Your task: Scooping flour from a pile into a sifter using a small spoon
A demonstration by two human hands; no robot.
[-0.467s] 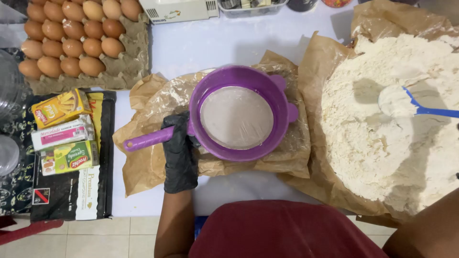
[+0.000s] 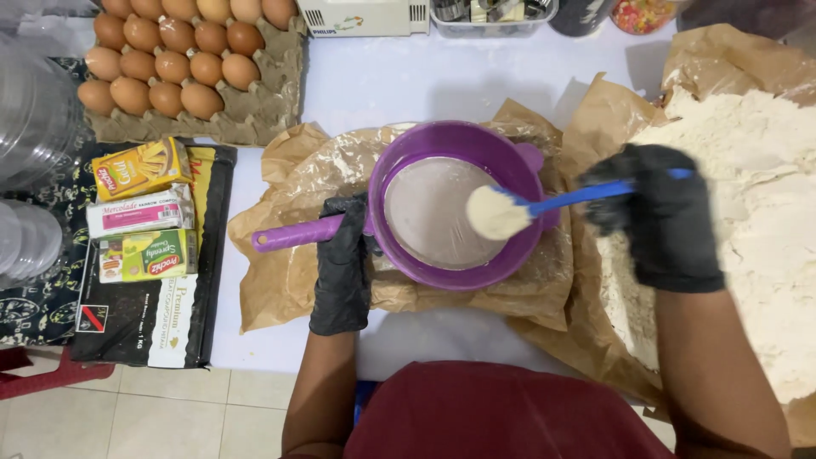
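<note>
A purple sieve is sitting on crumpled brown paper, directly beside the left hand on its right. That hand, in a black glove, is wrapping its fingers tightly around the sieve's purple handle, which is sticking out to the hand's left. The right hand, also in a black glove, is closing in a fist around the blue handle of a spoon. The spoon is reaching leftward from that hand, and its bowl, heaped with flour, is hovering over the sieve's mesh. Under and to the right of the right hand a big pile of flour is lying on more brown paper. Far to the left of the left hand three small boxes are lying on a flat black packet. Above them a cardboard tray of brown eggs is resting on the white table. Clear plastic containers are stacking up at the far left edge.
</note>
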